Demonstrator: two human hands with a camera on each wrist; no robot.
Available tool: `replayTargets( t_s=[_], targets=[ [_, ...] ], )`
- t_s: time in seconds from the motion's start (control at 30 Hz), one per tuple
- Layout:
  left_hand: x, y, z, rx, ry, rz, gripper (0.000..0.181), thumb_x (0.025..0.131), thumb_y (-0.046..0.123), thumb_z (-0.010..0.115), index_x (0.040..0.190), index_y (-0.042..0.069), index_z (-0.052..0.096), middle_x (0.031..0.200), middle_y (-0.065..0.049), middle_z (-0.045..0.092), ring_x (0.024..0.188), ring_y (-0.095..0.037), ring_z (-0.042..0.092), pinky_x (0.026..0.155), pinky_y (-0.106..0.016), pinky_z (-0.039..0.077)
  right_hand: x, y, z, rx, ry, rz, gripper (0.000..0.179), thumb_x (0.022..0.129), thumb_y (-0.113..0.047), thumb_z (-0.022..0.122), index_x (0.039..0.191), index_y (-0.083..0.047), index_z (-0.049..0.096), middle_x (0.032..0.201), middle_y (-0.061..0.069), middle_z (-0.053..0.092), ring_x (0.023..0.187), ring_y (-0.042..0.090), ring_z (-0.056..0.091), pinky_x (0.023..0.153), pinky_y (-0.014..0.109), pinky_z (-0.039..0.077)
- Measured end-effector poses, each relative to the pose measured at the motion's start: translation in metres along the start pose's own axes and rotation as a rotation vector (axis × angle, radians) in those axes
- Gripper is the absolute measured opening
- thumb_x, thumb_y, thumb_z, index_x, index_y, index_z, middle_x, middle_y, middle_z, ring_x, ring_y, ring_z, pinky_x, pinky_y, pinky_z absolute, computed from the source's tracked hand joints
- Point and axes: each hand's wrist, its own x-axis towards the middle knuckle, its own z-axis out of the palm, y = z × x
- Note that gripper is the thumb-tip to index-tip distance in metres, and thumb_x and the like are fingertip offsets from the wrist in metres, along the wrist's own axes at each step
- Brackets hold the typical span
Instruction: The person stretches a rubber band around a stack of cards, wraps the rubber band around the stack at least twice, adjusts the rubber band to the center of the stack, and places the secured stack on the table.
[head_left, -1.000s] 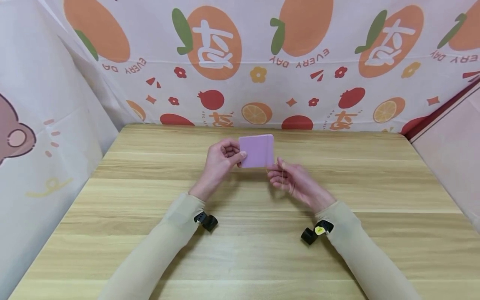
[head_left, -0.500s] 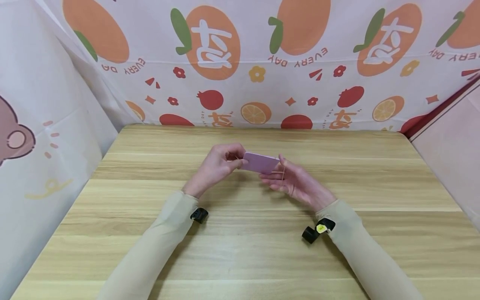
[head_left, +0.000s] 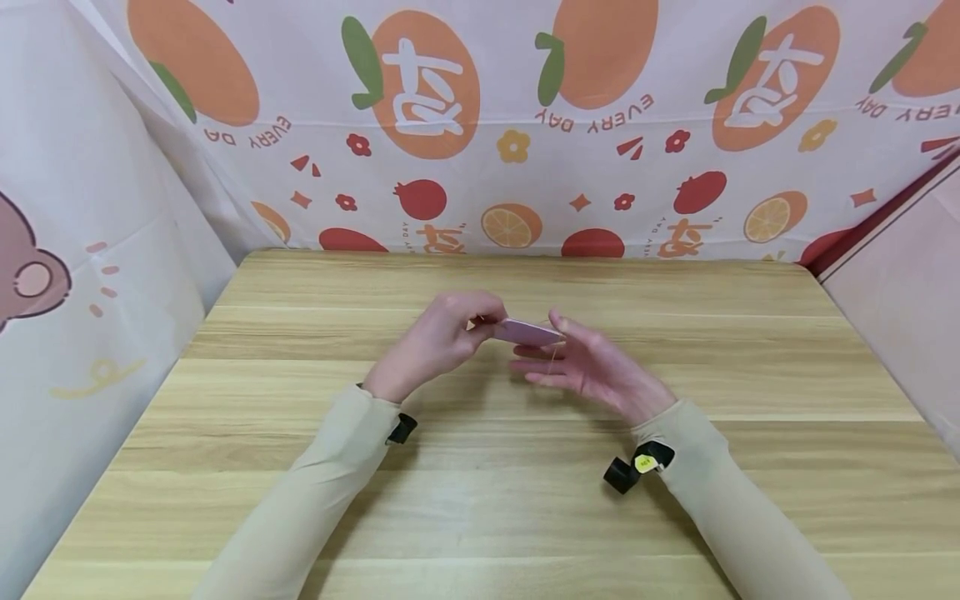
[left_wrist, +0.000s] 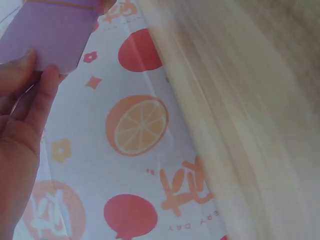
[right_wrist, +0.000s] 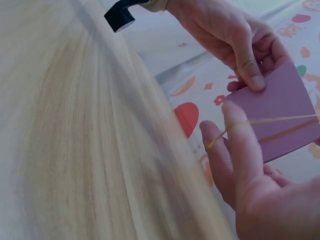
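My left hand (head_left: 442,340) pinches a thin square of purple card (head_left: 525,333) by its left edge, thumb on one face. In the head view the card is tilted nearly edge-on, above the table. A thin yellowish rubber band (right_wrist: 280,119) runs across the card in the right wrist view. It stretches out from the card to the extended fingers of my right hand (head_left: 600,367), which hooks it. The right thumb stands apart from the fingers, near the card's right end. The left wrist view shows the card (left_wrist: 50,35) with the band across its upper part.
A wood-grain table (head_left: 480,500) lies under both hands. Behind it hangs a white cloth (head_left: 285,167) with fruit prints, and another white cloth (head_left: 75,417) covers the left side. A small black wrist camera (head_left: 621,475) sits on the right sleeve.
The left hand has turned over, tipping the card from facing the head camera to nearly edge-on and a little lower. The right hand's fingers have straightened and spread, with the band still on them.
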Motion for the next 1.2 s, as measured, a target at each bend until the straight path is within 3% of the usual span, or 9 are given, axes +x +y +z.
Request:
replayTargets(
  t_s=[0.1, 0.2, 0.3, 0.47, 0.6, 0.8, 0.87, 1.03, 1.2],
  targets=[
    [0.000, 0.000, 0.002, -0.013, 0.039, -0.049, 0.018, 0.085, -0.009, 0.070, 0.084, 0.009, 0.067, 0.081, 0.003, 0.065, 0.072, -0.010, 0.057, 0.064, -0.027, 0.049, 0.000, 0.002, 0.000, -0.007, 0.048, 0.003, 0.051, 0.101, -0.035, 0.055, 0.137, -0.004, 0.036, 0.130, 0.030, 0.051, 0.125, 0.048, 0.049, 0.099, 0.044, 0.046],
    [0.000, 0.000, 0.004, -0.032, 0.069, -0.116, 0.016, 0.087, -0.004, 0.071, 0.084, 0.010, 0.066, 0.080, 0.003, 0.066, 0.071, -0.010, 0.057, 0.061, -0.028, 0.048, 0.001, 0.003, 0.000, -0.001, 0.087, -0.018, 0.047, 0.103, -0.035, 0.050, 0.136, -0.004, 0.039, 0.106, 0.018, 0.066, 0.106, 0.033, 0.065, 0.094, 0.037, 0.051],
    [0.000, -0.001, 0.004, -0.050, 0.102, -0.203, 0.014, 0.088, -0.002, 0.071, 0.084, 0.010, 0.065, 0.077, 0.001, 0.064, 0.069, -0.012, 0.056, 0.060, -0.029, 0.047, 0.002, 0.002, 0.002, 0.024, 0.136, -0.089, 0.039, 0.104, -0.031, 0.045, 0.132, -0.004, 0.044, 0.087, 0.006, 0.067, 0.085, 0.019, 0.065, 0.091, 0.033, 0.048],
    [-0.002, -0.006, 0.001, -0.127, 0.189, -0.388, 0.014, 0.087, -0.002, 0.071, 0.084, 0.009, 0.062, 0.077, -0.003, 0.062, 0.069, -0.016, 0.058, 0.059, -0.030, 0.051, 0.002, 0.001, 0.002, -0.038, 0.231, -0.255, 0.022, 0.104, -0.016, 0.045, 0.122, -0.007, 0.054, 0.082, 0.003, 0.059, 0.079, 0.019, 0.059, 0.088, 0.032, 0.047],
    [-0.002, -0.009, -0.001, -0.215, 0.204, -0.452, 0.012, 0.087, -0.001, 0.071, 0.085, 0.006, 0.061, 0.079, -0.008, 0.063, 0.071, -0.020, 0.060, 0.058, -0.032, 0.054, 0.002, 0.001, 0.004, -0.110, 0.232, -0.327, 0.017, 0.101, -0.007, 0.049, 0.111, -0.004, 0.062, 0.084, 0.006, 0.065, 0.080, 0.019, 0.063, 0.089, 0.034, 0.051],
    [0.002, -0.014, 0.002, -0.404, 0.286, -0.536, 0.011, 0.086, -0.005, 0.070, 0.085, -0.002, 0.059, 0.075, -0.012, 0.059, 0.064, -0.018, 0.057, 0.059, -0.032, 0.054, 0.003, 0.006, 0.010, -0.330, 0.187, -0.343, 0.029, 0.101, -0.006, 0.050, 0.117, 0.019, 0.054, 0.090, 0.012, 0.069, 0.085, 0.021, 0.068, 0.095, 0.043, 0.050],
    [0.002, -0.016, 0.002, -0.478, 0.318, -0.575, 0.010, 0.086, -0.006, 0.069, 0.087, -0.004, 0.059, 0.074, -0.011, 0.060, 0.062, -0.016, 0.058, 0.060, -0.031, 0.054, 0.004, 0.008, 0.010, -0.425, 0.176, -0.358, 0.030, 0.101, -0.004, 0.049, 0.117, 0.020, 0.054, 0.092, 0.014, 0.068, 0.086, 0.023, 0.068, 0.097, 0.044, 0.049],
    [0.002, -0.017, 0.004, -0.643, 0.352, -0.660, 0.010, 0.087, -0.007, 0.066, 0.089, -0.005, 0.056, 0.073, -0.008, 0.061, 0.060, -0.014, 0.058, 0.060, -0.029, 0.054, 0.002, 0.010, 0.014, -0.707, 0.139, -0.470, 0.018, 0.099, 0.001, 0.052, 0.103, 0.008, 0.068, 0.096, 0.015, 0.070, 0.090, 0.026, 0.068, 0.094, 0.041, 0.051],
    [0.002, -0.018, 0.006, -0.755, 0.352, -0.731, 0.011, 0.087, -0.009, 0.064, 0.088, -0.004, 0.054, 0.071, -0.005, 0.060, 0.062, -0.013, 0.058, 0.061, -0.027, 0.054, 0.002, 0.010, 0.015, -1.018, 0.115, -0.630, 0.014, 0.092, 0.004, 0.064, 0.093, -0.004, 0.076, 0.105, 0.004, 0.072, 0.104, 0.017, 0.065, 0.094, 0.036, 0.051]
  ],
)
